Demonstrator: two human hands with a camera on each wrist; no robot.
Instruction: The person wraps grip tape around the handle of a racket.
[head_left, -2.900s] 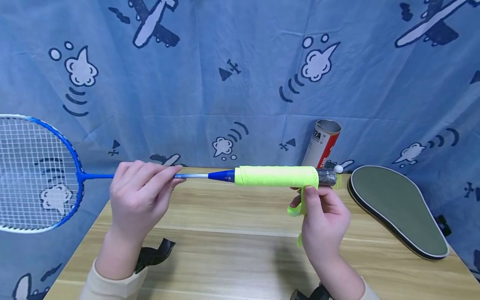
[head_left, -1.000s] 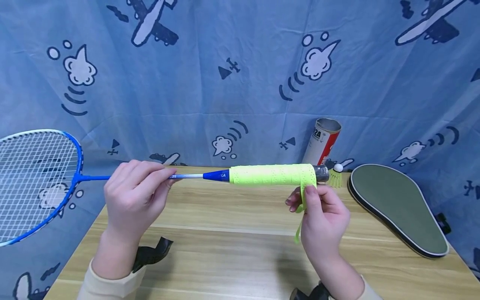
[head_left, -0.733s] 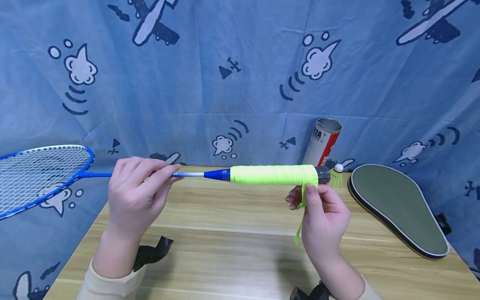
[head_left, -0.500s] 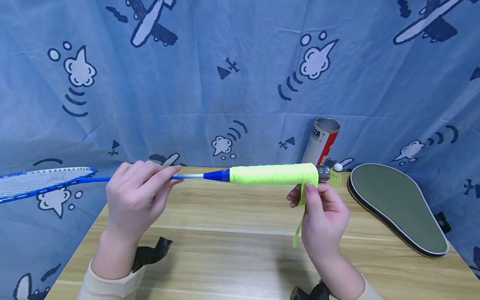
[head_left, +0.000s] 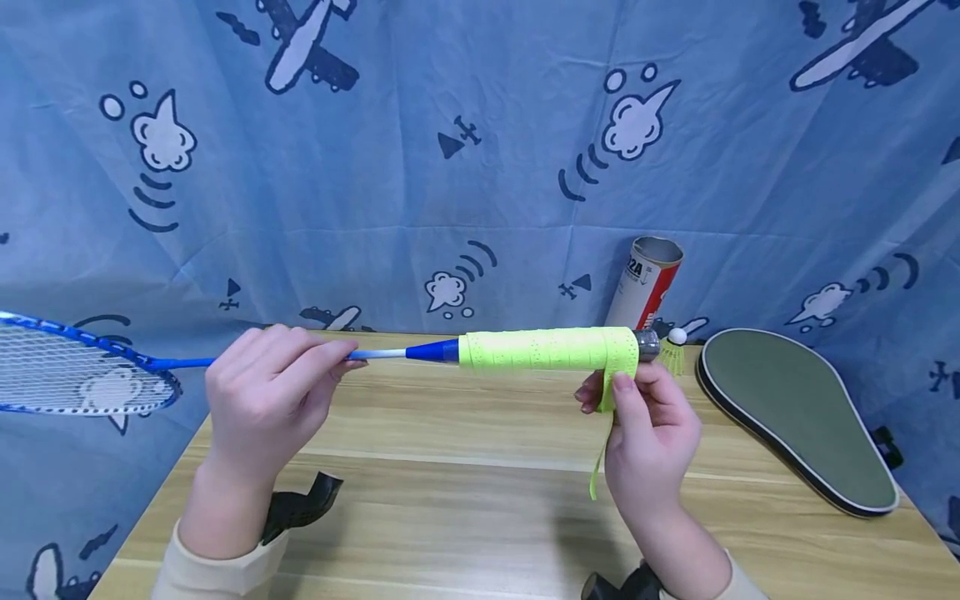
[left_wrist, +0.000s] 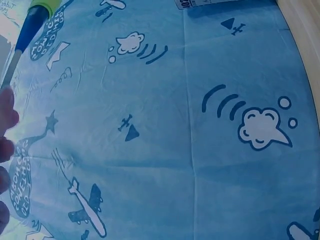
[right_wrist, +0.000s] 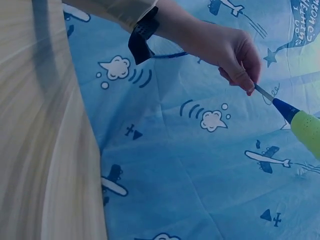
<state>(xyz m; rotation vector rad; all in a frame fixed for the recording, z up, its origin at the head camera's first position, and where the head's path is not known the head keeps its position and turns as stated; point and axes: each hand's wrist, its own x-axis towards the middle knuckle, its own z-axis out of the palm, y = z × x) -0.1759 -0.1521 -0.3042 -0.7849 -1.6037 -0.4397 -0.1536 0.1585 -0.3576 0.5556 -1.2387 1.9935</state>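
Note:
A badminton racket [head_left: 432, 352] is held level above the table. My left hand [head_left: 270, 392] pinches its thin shaft between thumb and fingers; the strung head [head_left: 82, 379] lies to the left, tilted and cut off by the frame edge. Yellow-green grip tape [head_left: 543, 348] is wound round most of the handle, leaving a dark butt end [head_left: 647, 344] bare. With thumb and fingers my right hand [head_left: 652, 442] pinches the tape's free strip just under that end; a thin tail dangles below. In the right wrist view, the left hand [right_wrist: 237, 55] grips the shaft beside the blue cone [right_wrist: 285, 110].
A shuttlecock tube [head_left: 643, 283] stands behind the handle, with a yellow shuttlecock [head_left: 675, 350] near it. At the right lies a green, black-edged paddle-shaped case [head_left: 795, 417]. The wooden table [head_left: 465, 517] meets a blue patterned curtain [head_left: 375, 167] at the back.
The racket has rolled about its shaft: its head went from face-on through nearly edge-on to a tilt. The handle shifted slightly left. The strip's loop by my right fingers has gone.

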